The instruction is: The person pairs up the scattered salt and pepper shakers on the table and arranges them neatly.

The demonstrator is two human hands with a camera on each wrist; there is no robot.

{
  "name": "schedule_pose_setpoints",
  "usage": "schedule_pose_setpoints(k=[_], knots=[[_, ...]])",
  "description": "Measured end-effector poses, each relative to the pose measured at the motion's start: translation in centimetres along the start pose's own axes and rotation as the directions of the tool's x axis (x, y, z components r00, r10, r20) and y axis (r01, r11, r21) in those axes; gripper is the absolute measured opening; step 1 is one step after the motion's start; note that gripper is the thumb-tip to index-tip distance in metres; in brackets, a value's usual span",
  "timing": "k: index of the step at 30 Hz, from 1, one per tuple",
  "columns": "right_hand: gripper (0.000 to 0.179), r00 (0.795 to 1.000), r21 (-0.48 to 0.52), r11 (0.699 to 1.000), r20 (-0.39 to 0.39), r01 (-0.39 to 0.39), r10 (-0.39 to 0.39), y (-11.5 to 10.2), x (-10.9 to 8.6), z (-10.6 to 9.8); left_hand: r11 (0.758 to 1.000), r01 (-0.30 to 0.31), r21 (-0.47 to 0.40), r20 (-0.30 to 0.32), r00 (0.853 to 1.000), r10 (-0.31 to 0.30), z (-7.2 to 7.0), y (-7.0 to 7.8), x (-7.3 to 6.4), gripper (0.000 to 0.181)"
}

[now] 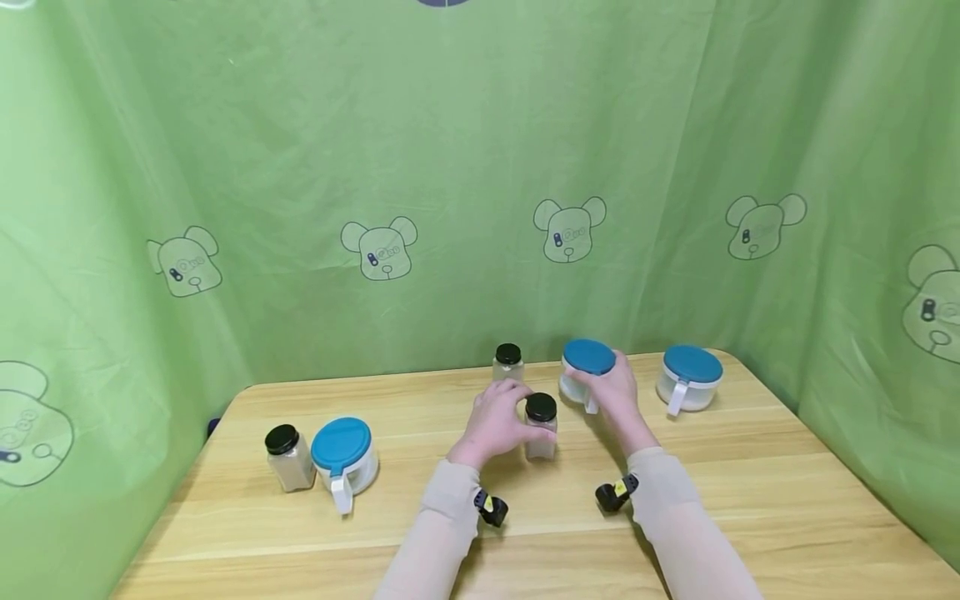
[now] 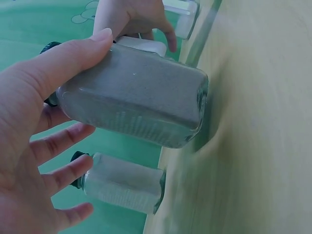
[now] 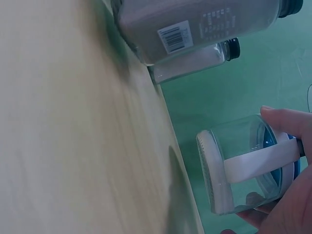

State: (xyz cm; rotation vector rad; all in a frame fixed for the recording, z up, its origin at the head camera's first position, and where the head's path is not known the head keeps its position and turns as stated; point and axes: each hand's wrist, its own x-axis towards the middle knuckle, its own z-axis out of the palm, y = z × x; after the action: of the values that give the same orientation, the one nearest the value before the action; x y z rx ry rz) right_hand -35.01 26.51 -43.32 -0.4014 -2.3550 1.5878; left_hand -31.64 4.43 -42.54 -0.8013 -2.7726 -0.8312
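Note:
My left hand (image 1: 497,423) holds a clear squarish jar with a black lid (image 2: 131,90) and pale contents, thumb on one side near the top, the other fingers spread. In the right wrist view, this jar (image 3: 195,29) shows a barcode label. To its right, my right hand (image 1: 611,390) grips a round glass jar with a blue lid and white handle (image 3: 243,165), thumb and fingers around its upper part. Whether either held jar touches the table cannot be told. Behind my left hand stands another black-lidded jar (image 1: 508,362), seen also in the left wrist view (image 2: 124,183).
On the wooden table (image 1: 750,500), a blue-lidded jar with a white handle (image 1: 690,379) stands at the back right. At the left, a black-lidded jar (image 1: 291,458) is beside another blue-lidded jar (image 1: 343,454). A green curtain (image 1: 465,167) surrounds the back and sides.

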Motion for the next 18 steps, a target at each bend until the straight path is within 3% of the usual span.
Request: schedule_pose_setpoints(k=[7,18], knots=[[0.098,1.0,0.008,1.0,0.009,0.0,0.0,-0.5,-0.2,-0.3,1.0,0.017,-0.017,-0.023,1.0,-0.017,-0.4,-0.2,0.1,0.081],[0.096,0.999,-0.064,0.997,0.011,0.053,-0.052,-1.1,-0.7,-0.2,0.999,0.033,-0.011,-0.036,0.999,-0.034,-0.8,-0.4,0.2,0.08]])
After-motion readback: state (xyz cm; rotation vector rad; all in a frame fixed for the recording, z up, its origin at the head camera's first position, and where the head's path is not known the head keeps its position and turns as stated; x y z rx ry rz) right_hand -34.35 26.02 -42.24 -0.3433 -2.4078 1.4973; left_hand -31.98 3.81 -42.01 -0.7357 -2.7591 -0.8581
